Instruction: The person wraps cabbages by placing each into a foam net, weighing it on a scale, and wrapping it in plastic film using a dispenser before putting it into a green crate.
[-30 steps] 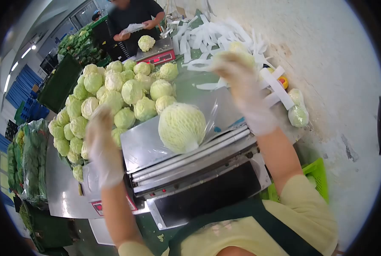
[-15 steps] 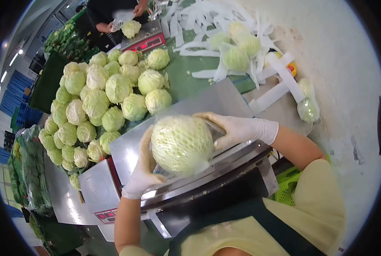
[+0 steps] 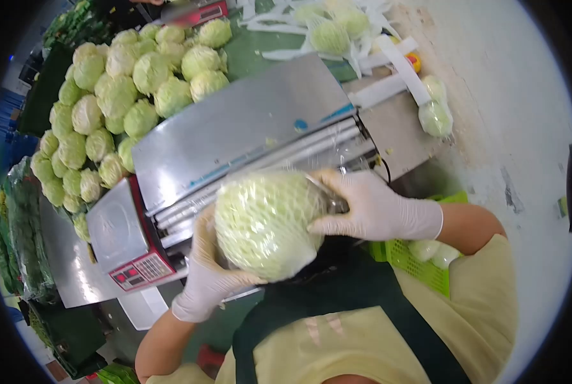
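Note:
A pale green cabbage [image 3: 267, 221], covered in a white foam net and clear plastic film, is held up close to my apron. On its left side my left hand [image 3: 212, 269], in a white glove, curls round it with the thumb near the bottom. My right hand [image 3: 356, 208], gloved too, grips the opposite side, with thumb and fingers on the film. Just beyond the cabbage lies the metal wrapping machine [image 3: 247, 121] with its rollers and film. The undersides of the cabbage and some fingers are hidden.
Many bare cabbages [image 3: 116, 96] are heaped at the left. A scale [image 3: 122, 233] stands beside the machine. White foam nets [image 3: 382, 61] and netted cabbages [image 3: 329, 37] lie at the back. Wrapped cabbages [image 3: 435, 118] sit at right, and a green crate [image 3: 420, 265] stands below my right arm.
Both hands have brought the wrapped cabbage back from the machine toward my body. The view has tipped downward, showing more of the rollers and crate; the co-worker is mostly out of view.

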`<action>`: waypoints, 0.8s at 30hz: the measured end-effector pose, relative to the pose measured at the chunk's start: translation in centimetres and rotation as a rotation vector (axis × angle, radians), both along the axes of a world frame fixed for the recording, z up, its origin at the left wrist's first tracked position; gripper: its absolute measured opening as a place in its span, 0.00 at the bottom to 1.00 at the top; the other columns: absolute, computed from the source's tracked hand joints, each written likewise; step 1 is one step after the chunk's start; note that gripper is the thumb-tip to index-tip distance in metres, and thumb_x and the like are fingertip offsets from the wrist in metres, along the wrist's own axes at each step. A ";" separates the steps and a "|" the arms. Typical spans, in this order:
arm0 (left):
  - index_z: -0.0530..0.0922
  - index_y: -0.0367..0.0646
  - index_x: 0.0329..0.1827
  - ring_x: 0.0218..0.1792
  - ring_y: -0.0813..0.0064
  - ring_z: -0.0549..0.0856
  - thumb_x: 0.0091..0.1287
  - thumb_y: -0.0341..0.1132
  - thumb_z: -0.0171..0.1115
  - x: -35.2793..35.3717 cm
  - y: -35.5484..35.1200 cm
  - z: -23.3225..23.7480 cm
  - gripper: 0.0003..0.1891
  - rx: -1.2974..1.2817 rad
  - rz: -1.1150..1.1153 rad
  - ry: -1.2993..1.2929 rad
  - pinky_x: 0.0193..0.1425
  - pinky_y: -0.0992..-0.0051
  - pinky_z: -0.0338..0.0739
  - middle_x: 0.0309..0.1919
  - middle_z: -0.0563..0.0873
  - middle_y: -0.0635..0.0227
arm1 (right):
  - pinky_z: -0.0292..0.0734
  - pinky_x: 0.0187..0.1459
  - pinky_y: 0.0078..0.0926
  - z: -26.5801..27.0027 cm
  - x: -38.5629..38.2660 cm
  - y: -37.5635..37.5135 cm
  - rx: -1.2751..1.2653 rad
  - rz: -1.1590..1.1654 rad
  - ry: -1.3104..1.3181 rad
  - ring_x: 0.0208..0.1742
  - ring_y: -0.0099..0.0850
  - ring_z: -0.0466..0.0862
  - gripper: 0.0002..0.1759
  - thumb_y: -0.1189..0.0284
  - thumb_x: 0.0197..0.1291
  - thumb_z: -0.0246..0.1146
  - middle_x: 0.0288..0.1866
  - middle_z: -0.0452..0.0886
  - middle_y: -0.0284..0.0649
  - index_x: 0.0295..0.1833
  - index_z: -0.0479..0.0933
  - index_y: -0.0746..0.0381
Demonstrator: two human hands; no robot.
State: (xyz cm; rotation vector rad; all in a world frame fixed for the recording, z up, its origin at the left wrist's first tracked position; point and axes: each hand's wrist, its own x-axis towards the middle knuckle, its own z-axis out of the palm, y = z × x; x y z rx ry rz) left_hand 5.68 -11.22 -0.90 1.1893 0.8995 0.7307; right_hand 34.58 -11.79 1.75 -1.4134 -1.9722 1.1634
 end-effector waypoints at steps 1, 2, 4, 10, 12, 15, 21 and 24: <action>0.51 0.40 0.77 0.70 0.66 0.71 0.32 0.38 0.90 -0.1 -2.2 -0.8 0.68 -0.076 0.011 -0.023 0.75 0.62 0.66 0.70 0.69 0.56 | 0.78 0.51 0.41 -0.4 -0.2 -1.8 -0.076 -0.016 -0.003 0.50 0.57 0.84 0.40 0.45 0.60 0.67 0.46 0.82 0.64 0.59 0.72 0.71; 0.54 0.37 0.76 0.70 0.67 0.70 0.40 0.40 0.88 -0.5 -3.9 -1.0 0.62 -0.091 -0.047 -0.037 0.75 0.63 0.65 0.69 0.70 0.58 | 0.79 0.51 0.40 -0.4 -0.2 -3.2 -0.209 -0.013 -0.035 0.49 0.54 0.85 0.38 0.45 0.61 0.66 0.45 0.83 0.63 0.57 0.74 0.71; 0.57 0.36 0.74 0.69 0.67 0.71 0.47 0.43 0.85 -1.2 -6.7 -1.9 0.56 -0.347 -0.078 -0.010 0.74 0.64 0.66 0.68 0.72 0.58 | 0.79 0.50 0.39 -0.2 -0.4 -6.0 -0.474 -0.013 -0.087 0.47 0.50 0.86 0.36 0.44 0.63 0.64 0.42 0.85 0.59 0.53 0.78 0.70; 0.70 0.37 0.69 0.51 0.67 0.84 0.74 0.69 0.37 -3.2 -8.5 -6.0 0.42 -0.807 -0.221 0.250 0.57 0.68 0.77 0.55 0.84 0.56 | 0.81 0.43 0.28 -4.9 1.4 -12.6 -0.744 -0.185 0.295 0.39 0.30 0.87 0.25 0.55 0.71 0.59 0.36 0.87 0.46 0.45 0.81 0.70; 0.71 0.37 0.68 0.51 0.68 0.84 0.75 0.68 0.37 -4.8 -10.4 -6.6 0.40 -0.796 -0.229 0.146 0.56 0.67 0.77 0.54 0.84 0.57 | 0.80 0.36 0.22 -7.4 2.0 -15.7 -0.582 -0.401 0.566 0.30 0.25 0.83 0.16 0.64 0.75 0.56 0.29 0.84 0.39 0.43 0.80 0.67; 0.76 0.38 0.54 0.48 0.71 0.84 0.79 0.50 0.50 -4.5 -16.6 -5.3 0.21 -0.486 0.002 0.190 0.54 0.73 0.77 0.51 0.85 0.58 | 0.75 0.30 0.21 -10.4 0.4 -19.3 -0.488 -0.629 0.714 0.25 0.24 0.79 0.15 0.64 0.76 0.54 0.24 0.80 0.37 0.40 0.77 0.65; 0.76 0.37 0.37 0.21 0.78 0.81 0.80 0.44 0.52 -4.1 -21.3 -6.0 0.18 -0.256 0.493 0.181 0.26 0.80 0.74 0.21 0.82 0.66 | 0.59 0.22 0.16 -10.3 -1.6 -22.0 -0.274 -0.940 0.550 0.15 0.14 0.64 0.17 0.65 0.76 0.53 0.15 0.69 0.28 0.36 0.77 0.63; 0.75 0.39 0.35 0.12 0.82 0.73 0.80 0.43 0.50 -2.6 -21.6 -8.2 0.18 -0.388 0.782 0.178 0.14 0.82 0.64 0.14 0.76 0.71 | 0.55 0.19 0.17 -10.8 -0.1 -22.9 -0.366 -1.085 0.548 0.13 0.15 0.63 0.17 0.65 0.75 0.56 0.13 0.68 0.27 0.34 0.79 0.63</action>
